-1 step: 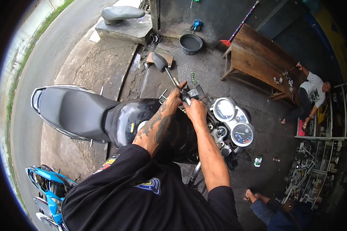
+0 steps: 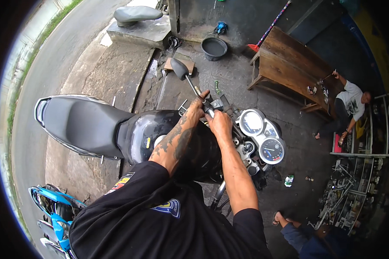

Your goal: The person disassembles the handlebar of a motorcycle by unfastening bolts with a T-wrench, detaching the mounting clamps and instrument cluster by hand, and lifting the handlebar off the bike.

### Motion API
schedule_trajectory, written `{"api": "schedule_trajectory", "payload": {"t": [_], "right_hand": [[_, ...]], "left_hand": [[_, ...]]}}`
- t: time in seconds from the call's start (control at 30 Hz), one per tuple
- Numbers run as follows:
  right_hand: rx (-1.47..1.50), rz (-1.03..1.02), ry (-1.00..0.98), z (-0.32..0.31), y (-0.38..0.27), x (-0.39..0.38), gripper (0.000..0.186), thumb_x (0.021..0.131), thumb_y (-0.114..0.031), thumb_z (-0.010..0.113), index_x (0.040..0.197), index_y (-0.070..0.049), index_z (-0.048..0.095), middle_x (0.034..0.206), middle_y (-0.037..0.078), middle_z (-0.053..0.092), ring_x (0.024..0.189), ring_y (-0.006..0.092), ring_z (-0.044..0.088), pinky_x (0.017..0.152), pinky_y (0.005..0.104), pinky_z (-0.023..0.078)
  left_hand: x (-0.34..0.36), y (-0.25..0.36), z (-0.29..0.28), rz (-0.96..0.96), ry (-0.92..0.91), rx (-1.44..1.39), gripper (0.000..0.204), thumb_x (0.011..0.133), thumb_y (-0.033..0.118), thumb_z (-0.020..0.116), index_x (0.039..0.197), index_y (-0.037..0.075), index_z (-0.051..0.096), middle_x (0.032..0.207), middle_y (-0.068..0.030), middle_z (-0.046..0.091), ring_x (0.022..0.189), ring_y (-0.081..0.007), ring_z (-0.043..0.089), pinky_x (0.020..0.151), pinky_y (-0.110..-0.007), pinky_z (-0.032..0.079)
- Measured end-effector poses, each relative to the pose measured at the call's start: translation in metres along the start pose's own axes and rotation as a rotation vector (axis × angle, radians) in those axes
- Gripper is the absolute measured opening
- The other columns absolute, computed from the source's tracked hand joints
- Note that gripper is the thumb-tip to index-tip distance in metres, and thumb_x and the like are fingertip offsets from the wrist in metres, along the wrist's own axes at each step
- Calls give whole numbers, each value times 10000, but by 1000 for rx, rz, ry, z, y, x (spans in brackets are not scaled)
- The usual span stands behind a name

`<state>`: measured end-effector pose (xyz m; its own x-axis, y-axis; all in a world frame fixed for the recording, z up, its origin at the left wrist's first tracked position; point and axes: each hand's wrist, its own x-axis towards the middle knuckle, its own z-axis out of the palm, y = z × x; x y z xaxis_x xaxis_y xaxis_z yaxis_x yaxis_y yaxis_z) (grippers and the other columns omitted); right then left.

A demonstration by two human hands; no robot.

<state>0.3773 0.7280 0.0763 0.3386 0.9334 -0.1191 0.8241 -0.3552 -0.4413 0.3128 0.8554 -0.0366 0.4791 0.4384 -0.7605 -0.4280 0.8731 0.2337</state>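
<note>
A black motorcycle stands crosswise before me, with its fuel tank [image 2: 147,134] under my left forearm. My left hand [image 2: 197,108] is closed round the far end of its handlebar, close to the foot of the mirror stem. Right beside it, my right hand [image 2: 221,124] grips the handlebar [image 2: 210,113], whose bare silver tube shows between the two hands. The fingers' undersides are hidden. A black mirror [image 2: 180,69] rises past my left hand. Two round gauges [image 2: 261,136] sit to the right of my right forearm. The long black seat [image 2: 80,125] stretches left.
A wooden bench [image 2: 289,69] stands at the far right, where a person [image 2: 348,101] sits. Another person [image 2: 307,237] is low at the bottom right, by a rack of metal parts [image 2: 348,190]. A black basin [image 2: 214,48] lies beyond the mirror. Blue motorbike [image 2: 58,216] at lower left.
</note>
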Motion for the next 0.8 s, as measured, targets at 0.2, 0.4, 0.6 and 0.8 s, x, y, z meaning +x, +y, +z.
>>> {"api": "schedule_trajectory", "payload": {"t": [0.2,0.4,0.6,0.8], "right_hand": [[35,43,-5,-11,4,0,383,813,-352,695,849,28,664,801,271,656,814,442,643,726,505,502],[35,37,-47,-15,-13,1,405,819,-360,687,855,43,655,807,288,645,816,466,627,725,518,488],[-23,94,-39,-18,-9,-7,360,835,-331,679,860,27,655,792,268,659,802,442,648,726,518,501],[-50,108,-52,-23,-4,-9,391,844,-344,658,907,42,649,806,304,640,821,477,624,732,529,488]], "left_hand": [[28,-1,6,1,15,37,429,783,405,741,935,34,590,766,-118,625,574,-277,564,538,-448,511],[57,38,-11,17,104,29,340,803,396,728,816,104,555,672,-86,561,542,-249,523,520,-474,478],[51,25,10,8,86,99,363,817,403,707,835,78,548,671,-97,539,560,-280,517,586,-531,483],[61,24,21,-50,78,156,366,818,433,684,746,103,541,575,-81,532,461,-275,511,507,-495,492]]}}
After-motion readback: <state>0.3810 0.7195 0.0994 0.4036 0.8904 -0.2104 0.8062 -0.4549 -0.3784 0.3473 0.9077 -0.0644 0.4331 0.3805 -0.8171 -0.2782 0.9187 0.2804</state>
